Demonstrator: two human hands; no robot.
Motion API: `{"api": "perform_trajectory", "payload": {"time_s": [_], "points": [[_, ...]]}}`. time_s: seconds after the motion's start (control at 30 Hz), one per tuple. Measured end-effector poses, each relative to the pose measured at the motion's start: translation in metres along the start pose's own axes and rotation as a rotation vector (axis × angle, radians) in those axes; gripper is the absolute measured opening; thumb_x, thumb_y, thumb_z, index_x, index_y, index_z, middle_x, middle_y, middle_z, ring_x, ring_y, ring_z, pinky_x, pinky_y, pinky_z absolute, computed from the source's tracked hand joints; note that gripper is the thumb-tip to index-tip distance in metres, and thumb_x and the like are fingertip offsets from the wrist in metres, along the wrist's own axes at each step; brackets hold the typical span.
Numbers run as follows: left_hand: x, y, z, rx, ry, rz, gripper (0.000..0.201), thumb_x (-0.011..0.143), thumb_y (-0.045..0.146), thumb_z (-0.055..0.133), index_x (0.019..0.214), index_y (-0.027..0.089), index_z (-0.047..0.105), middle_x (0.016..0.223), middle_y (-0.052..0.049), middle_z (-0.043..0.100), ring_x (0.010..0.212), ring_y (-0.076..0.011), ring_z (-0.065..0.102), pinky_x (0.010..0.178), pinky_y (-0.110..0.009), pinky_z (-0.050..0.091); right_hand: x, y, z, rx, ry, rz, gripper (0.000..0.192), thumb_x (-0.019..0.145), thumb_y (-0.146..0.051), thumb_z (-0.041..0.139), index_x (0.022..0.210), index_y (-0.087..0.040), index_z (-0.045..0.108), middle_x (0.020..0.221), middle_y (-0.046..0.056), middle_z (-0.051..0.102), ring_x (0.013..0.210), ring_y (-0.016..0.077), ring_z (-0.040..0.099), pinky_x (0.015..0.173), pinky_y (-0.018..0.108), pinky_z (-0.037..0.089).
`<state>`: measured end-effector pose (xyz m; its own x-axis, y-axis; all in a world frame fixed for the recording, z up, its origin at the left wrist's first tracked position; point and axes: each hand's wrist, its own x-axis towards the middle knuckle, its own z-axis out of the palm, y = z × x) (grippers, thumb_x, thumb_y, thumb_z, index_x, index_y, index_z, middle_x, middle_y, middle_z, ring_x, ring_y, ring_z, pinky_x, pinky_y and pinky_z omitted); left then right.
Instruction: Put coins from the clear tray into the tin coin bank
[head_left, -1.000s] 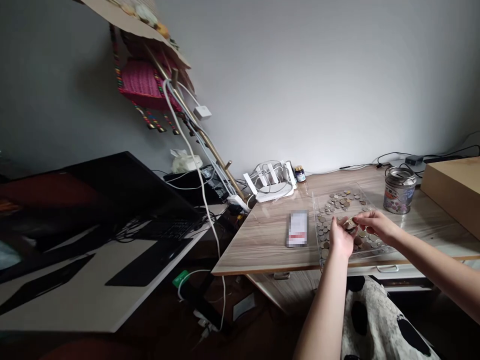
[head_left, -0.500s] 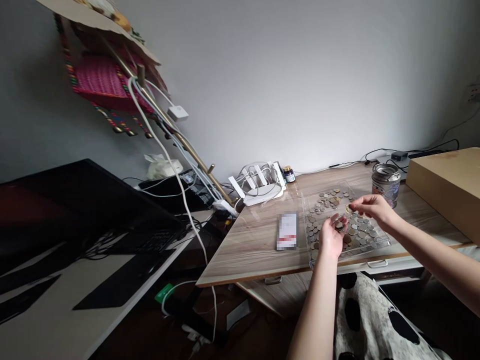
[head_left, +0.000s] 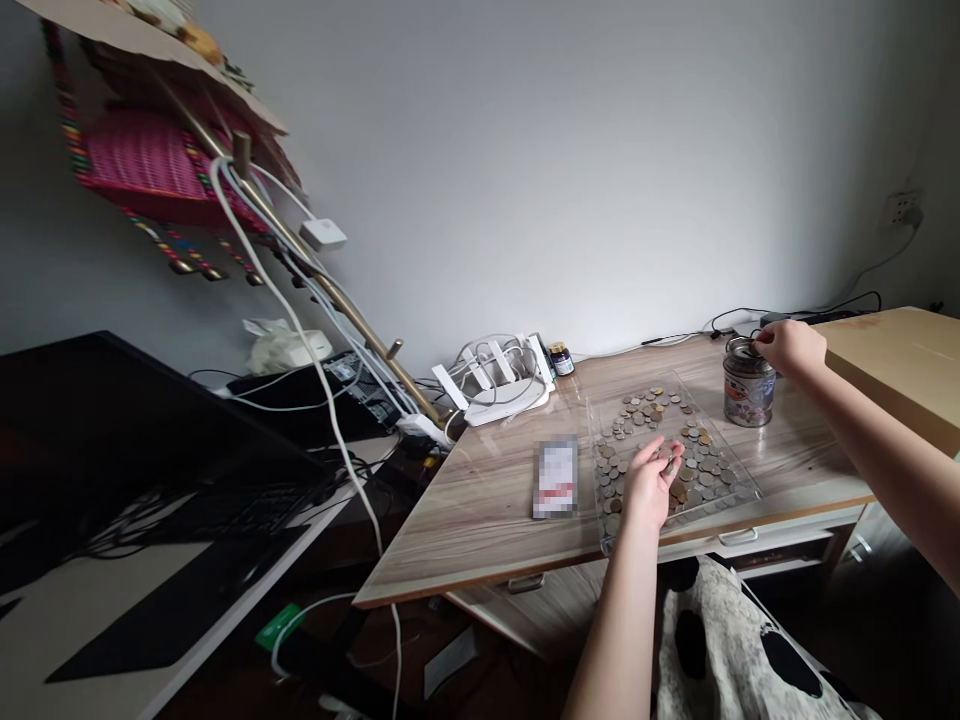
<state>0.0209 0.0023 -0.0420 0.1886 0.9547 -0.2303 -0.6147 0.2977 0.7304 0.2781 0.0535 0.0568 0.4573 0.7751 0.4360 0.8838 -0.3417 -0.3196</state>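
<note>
A clear tray (head_left: 604, 532) lies on the wooden desk with several coins (head_left: 651, 408) spread in it. My left hand (head_left: 649, 484) hovers palm up over the tray's near left part and cups a few coins. My right hand (head_left: 789, 346) is at the top of a metal tin (head_left: 747, 388) standing right of the tray, fingers pinched at the tin's lid. Whether a coin is between those fingertips is too small to tell.
A small card or phone (head_left: 556, 478) lies left of the tray. A white router (head_left: 497, 383) with cables and a small dark bottle (head_left: 559, 359) stand at the desk's back. A cardboard box (head_left: 892, 368) sits at the right. A dark monitor (head_left: 127, 428) stands on the left desk.
My right hand has left the tray and travelled right and back to the top of the tin. My left hand stayed over the tray with its coins. The view has swung rightward.
</note>
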Motion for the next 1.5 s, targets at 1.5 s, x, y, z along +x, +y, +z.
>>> {"api": "perform_trajectory", "payload": {"time_s": [1.5], "points": [[-0.002,-0.003,-0.002,-0.015,-0.008,-0.008,0.044,0.066,-0.003,0.047,0.108,0.01,0.045,0.079,-0.012,0.066,0.079,-0.0193,0.064,0.067,-0.026,0.048,0.013,-0.026,-0.003,-0.19,-0.2,-0.103,0.024,0.062,-0.02,0.055,0.082,-0.022,0.068,0.087,0.009,0.063,0.074,0.0212,0.055,0.055,0.028,0.036]]}}
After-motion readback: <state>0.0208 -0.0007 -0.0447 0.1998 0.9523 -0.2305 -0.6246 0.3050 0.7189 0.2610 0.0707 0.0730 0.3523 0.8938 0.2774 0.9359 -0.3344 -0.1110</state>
